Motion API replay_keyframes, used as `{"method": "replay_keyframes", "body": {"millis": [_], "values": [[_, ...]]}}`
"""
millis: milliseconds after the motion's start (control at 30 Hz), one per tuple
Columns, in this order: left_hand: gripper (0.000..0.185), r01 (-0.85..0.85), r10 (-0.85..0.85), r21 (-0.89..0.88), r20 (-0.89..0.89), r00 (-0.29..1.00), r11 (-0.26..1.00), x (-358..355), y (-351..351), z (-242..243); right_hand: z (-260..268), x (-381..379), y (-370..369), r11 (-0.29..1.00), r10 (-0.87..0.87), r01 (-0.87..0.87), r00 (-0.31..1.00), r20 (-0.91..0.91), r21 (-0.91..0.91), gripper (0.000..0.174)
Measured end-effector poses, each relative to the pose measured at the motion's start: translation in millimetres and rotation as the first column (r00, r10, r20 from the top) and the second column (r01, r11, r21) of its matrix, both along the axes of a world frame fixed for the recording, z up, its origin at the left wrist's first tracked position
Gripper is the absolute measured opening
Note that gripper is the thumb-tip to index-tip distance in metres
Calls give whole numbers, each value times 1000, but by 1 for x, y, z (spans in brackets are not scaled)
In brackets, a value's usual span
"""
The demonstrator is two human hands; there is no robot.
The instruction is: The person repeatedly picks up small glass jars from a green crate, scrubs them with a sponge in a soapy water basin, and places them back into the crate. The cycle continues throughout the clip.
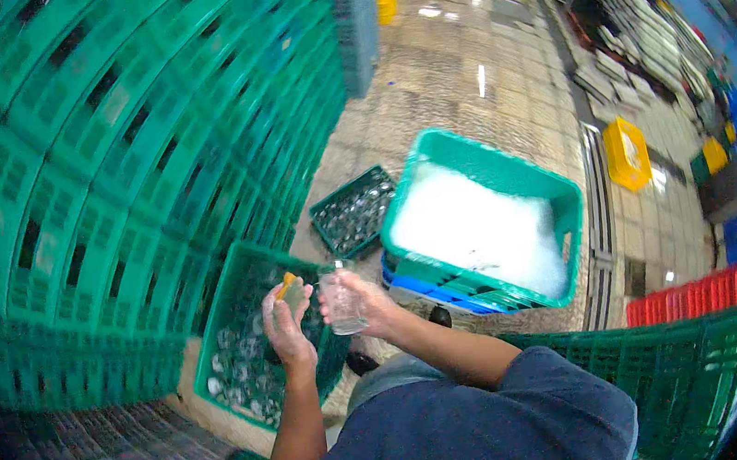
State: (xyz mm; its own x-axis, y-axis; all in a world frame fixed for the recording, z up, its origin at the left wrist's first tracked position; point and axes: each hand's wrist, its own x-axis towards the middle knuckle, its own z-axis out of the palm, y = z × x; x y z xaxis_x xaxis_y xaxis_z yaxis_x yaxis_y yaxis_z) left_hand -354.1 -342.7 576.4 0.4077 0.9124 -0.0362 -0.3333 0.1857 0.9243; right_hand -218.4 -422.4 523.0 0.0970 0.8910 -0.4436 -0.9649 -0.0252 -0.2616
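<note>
My left hand (284, 328) grips a yellow and green scouring sponge (293, 292), which sticks up past the fingers. Just to its right, a clear drinking glass (344, 303) is held in my right hand (369, 299), fingers wrapped around its side. A small gap separates sponge and glass. Beneath both hands stands a green plastic crate (214, 330) with many clear glass pieces (241, 376) inside; blur hides their exact shape. To the right is a green plastic tub (485, 159) filled with white foam (472, 223).
A smaller dark green crate (354, 212) of glassware sits beyond. Tall stacks of green crates (142, 155) wall off the left. The foam tub rests on blue and green crates (440, 294). Yellow (626, 154) and red crates (704, 287) stand right, along a floor drain grate (598, 234).
</note>
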Motion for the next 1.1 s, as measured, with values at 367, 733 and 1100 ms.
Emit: {"method": "replay_keyframes", "body": {"millis": [367,733,1100], "values": [[29,908,-160,412,-894,419,73,404,-163,-147,5,241,-297,611,-290,790,173,941,43,79],[26,932,-846,-91,-457,275,352,432,-247,-128,-13,300,-403,610,117,779,95,989,-147,87],[28,823,-395,565,-746,537,51,431,-269,5,-1,327,-347,804,82,593,-32,996,-47,91]]}}
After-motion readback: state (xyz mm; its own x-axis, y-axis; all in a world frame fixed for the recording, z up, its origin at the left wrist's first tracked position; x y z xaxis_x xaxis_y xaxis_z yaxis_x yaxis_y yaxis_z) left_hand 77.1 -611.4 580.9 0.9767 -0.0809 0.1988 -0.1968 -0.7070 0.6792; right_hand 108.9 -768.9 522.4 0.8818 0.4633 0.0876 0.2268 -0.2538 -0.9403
